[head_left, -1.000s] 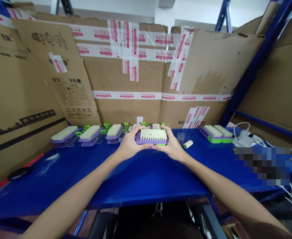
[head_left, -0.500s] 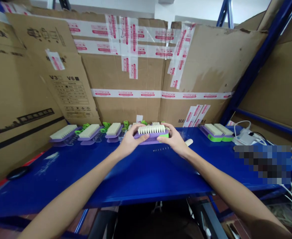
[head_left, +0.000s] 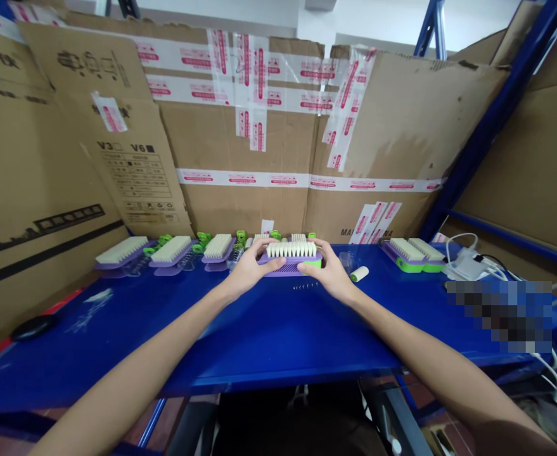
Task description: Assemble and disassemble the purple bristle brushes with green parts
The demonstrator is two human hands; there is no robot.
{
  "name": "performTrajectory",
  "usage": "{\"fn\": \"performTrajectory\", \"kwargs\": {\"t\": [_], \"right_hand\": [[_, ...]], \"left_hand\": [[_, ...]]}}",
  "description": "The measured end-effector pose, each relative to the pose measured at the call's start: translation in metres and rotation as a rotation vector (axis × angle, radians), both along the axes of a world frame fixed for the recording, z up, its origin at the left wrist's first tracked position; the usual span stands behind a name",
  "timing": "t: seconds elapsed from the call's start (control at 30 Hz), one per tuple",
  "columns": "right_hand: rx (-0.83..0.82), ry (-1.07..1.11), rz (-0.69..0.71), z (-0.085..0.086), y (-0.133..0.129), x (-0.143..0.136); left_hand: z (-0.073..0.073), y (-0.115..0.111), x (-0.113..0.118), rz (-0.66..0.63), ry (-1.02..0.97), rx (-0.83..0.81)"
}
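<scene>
Between my two hands is a purple-and-green brush-like block with rows of cream bristles facing up. My left hand is closed round its left end, the thumb along the front. At the opposite end my right hand grips it in the same way, thumb near the green edge. Below the bristles shows a ribbed purple part; whether it is joined to the block I cannot tell. Several tiny screws lie in a row just in front. Beside my right hand lies a short cream cylinder.
Several similar bristled purple pieces with green parts line the back left of the blue table. A bristled pair sits at the right, near a white power strip. Taped cardboard walls the back.
My hands keep hold of the bristled block with almost no movement. The view shifts slightly, and the cream cylinder beside my right hand appears shorter and rounder than before.
</scene>
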State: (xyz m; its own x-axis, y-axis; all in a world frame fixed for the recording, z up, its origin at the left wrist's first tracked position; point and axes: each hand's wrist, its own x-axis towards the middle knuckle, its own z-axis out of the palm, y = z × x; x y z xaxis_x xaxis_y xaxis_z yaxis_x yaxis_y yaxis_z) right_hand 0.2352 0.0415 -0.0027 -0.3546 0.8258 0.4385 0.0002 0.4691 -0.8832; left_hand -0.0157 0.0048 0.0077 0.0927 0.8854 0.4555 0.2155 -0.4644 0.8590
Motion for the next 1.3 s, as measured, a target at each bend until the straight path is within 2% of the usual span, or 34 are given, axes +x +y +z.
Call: {"fn": "performTrajectory", "kwargs": {"t": [0.17, 0.3, 0.47, 0.63, 0.77, 1.0, 1.17, 1.3], "right_hand": [[-0.05, 0.103, -0.062, 0.007, -0.001, -0.001], [-0.105, 0.114, -0.049, 0.01, -0.002, 0.002], [-0.132, 0.132, -0.002, 0.01, 0.0, 0.006], [-0.14, 0.136, 0.082, 0.01, -0.003, 0.008], [-0.187, 0.123, 0.161, 0.011, -0.002, 0.008], [-0.055, 0.033, -0.002, 0.001, 0.012, 0.003], [-0.033, 0.022, -0.04, -0.003, 0.014, 0.004], [0.101, -0.042, -0.109, -0.001, 0.007, 0.006]], "left_hand": [[-0.009, 0.005, 0.003, -0.05, -0.022, -0.059], [-0.007, 0.001, 0.007, -0.047, -0.077, -0.087], [0.0, -0.003, 0.003, -0.083, -0.178, -0.125], [0.006, -0.006, 0.0, -0.088, -0.169, -0.125], [0.004, -0.003, -0.003, -0.091, -0.103, -0.083], [-0.009, 0.006, 0.0, 0.026, -0.03, 0.082], [-0.009, 0.003, 0.004, 0.037, -0.039, 0.103], [-0.007, -0.003, 0.005, 0.076, 0.053, 0.169]]}}
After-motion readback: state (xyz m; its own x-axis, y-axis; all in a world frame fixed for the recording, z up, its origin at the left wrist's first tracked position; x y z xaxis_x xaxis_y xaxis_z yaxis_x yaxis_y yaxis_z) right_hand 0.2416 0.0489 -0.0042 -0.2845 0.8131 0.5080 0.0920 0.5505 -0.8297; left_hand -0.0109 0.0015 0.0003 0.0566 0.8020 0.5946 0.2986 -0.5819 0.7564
